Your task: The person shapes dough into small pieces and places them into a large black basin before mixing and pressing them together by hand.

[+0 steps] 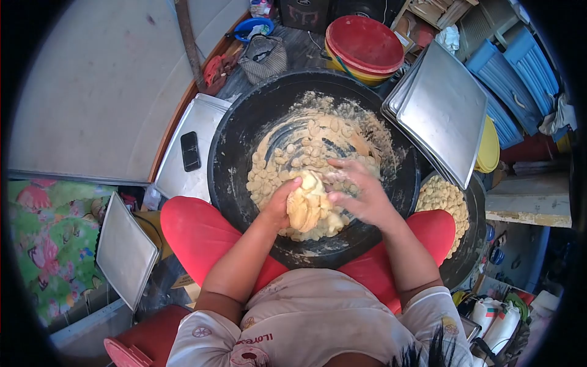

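A lump of pale yellow dough (307, 205) is held over the near part of a large black tub (229, 153). My left hand (280, 203) is wrapped round the left side of the lump. Just right of it, my right hand (359, 191) has its fingers apart, slightly blurred, with the thumb close to the dough. Many small flat dough pieces (306, 147) lie in flour on the tub's bottom, around and beyond the hands. Some pieces lie partly hidden beneath the lump.
Stacked metal trays (445, 110) lean over the tub's right rim. A second black tub (474, 244) holds more dough pieces (441, 205). Red and yellow basins (365, 46) stand beyond. At left, a phone (191, 151) lies on metal sheets (183, 122).
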Demonstrator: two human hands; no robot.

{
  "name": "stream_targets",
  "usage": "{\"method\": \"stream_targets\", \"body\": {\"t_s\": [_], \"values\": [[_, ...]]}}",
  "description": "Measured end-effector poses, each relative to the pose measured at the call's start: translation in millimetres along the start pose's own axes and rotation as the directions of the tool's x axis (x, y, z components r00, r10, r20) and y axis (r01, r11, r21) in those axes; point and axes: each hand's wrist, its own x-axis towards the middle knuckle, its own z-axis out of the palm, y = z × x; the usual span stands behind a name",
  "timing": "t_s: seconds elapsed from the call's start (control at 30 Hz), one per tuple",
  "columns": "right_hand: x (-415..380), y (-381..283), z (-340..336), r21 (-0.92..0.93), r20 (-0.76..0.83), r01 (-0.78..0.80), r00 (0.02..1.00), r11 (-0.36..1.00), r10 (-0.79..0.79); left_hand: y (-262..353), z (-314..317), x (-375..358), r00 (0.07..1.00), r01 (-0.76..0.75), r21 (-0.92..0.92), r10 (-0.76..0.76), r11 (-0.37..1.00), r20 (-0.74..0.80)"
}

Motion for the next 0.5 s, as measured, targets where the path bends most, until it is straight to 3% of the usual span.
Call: {"method": "stream_targets", "body": {"t_s": [0.03,0.1,0.13,0.2,0.27,0.33,0.37,0.43,0.47,0.5], "values": [[-0.4,-2.5,7.4,-0.060,-0.010,0.011,1.000,0.998,-0.012,-2.2,-3.4,-1.0,1.000,0.002,-0.001,-0.002,1.000,0.000],[0.8,1.6,17.8,-0.172,0.006,0.063,0.998,0.983,-0.062,-7.3,-10.0,-3.0,0.981,0.167,0.124,-0.152,0.978,-0.120],[0.9,4.9,17.7,-0.172,0.006,0.062,0.998,0.983,-0.062,-8.6,-6.9,-4.1,0.981,0.168,0.123,-0.153,0.978,-0.120],[0.8,11.8,15.4,-0.177,0.177,-0.029,0.982,0.984,0.061,-11.9,0.9,-6.7,0.988,0.145,0.271,-0.123,0.952,-0.095],[1.3,16.9,17.3,-0.146,0.131,-0.038,0.990,0.989,0.057,-7.0,9.8,-6.3,0.991,0.131,0.254,-0.121,0.958,-0.053],[2.0,14.2,20.0,0.117,-0.166,-0.221,0.957,0.968,0.239,-4.0,11.5,-4.4,0.987,0.158,0.266,-0.160,0.951,-0.015],[3.6,10.6,17.3,0.116,-0.166,-0.222,0.957,0.968,0.239,-3.7,9.7,-3.3,0.987,0.159,0.265,-0.160,0.951,-0.015],[10.0,4.3,8.0,0.514,-0.393,-0.118,0.848,0.849,0.356,-4.0,4.7,-1.1,0.983,0.142,0.172,-0.159,0.975,0.093],[8.2,11.3,-1.8,0.514,-0.392,-0.119,0.848,0.849,0.356,-3.7,5.3,-0.6,0.983,0.141,0.170,-0.158,0.975,0.093],[2.8,23.1,-16.8,0.525,-0.288,-0.097,0.915,0.846,0.283,-3.3,6.8,0.0,0.984,0.105,0.123,-0.121,0.987,0.131]]}}
